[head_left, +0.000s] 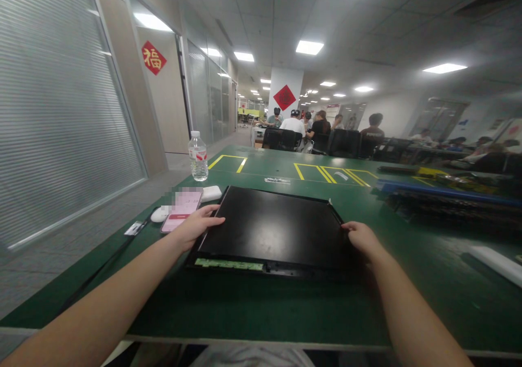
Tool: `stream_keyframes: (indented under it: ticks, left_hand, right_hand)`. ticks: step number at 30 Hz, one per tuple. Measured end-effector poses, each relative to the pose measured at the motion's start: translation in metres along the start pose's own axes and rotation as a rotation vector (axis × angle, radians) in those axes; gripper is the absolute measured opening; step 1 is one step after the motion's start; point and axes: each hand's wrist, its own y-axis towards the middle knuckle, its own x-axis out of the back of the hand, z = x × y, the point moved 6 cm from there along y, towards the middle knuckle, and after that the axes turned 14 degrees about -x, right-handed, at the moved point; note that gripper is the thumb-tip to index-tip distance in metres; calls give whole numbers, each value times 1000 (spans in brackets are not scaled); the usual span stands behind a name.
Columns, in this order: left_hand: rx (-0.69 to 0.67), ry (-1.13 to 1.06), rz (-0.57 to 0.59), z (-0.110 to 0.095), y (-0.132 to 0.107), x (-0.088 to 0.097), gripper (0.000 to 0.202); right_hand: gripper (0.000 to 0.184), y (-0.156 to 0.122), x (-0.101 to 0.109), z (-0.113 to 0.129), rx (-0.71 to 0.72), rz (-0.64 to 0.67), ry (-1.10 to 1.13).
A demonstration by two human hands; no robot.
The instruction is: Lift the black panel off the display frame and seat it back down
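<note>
A flat black panel [273, 225] lies on the green table [253, 307] in front of me, with a green circuit strip [228, 264] along its near edge. My left hand [198, 224] grips the panel's left edge, fingers curled over it. On the opposite side, my right hand [361, 236] holds the right edge with its fingers bent around the rim.
A pink phone [181, 210], a white mouse [159, 214], a white block [211, 193] and a water bottle [198, 156] sit to the left. Dark trays [448, 201] lie at the right. Several people [318, 125] sit at desks beyond the table.
</note>
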Motion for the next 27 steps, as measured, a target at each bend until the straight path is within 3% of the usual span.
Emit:
stream_keyframes:
  ticks: [8, 19, 27]
  left_hand:
    - [-69, -47, 6, 2, 2, 1, 63]
    - [-62, -47, 3, -3, 1, 0, 69]
    - [-107, -61, 81, -2, 5, 1, 68]
  right_hand:
    - [44, -4, 3, 3, 12, -30, 7]
    - [48, -5, 2, 4, -1, -6, -14]
    - [45, -4, 3, 4, -11, -10, -2]
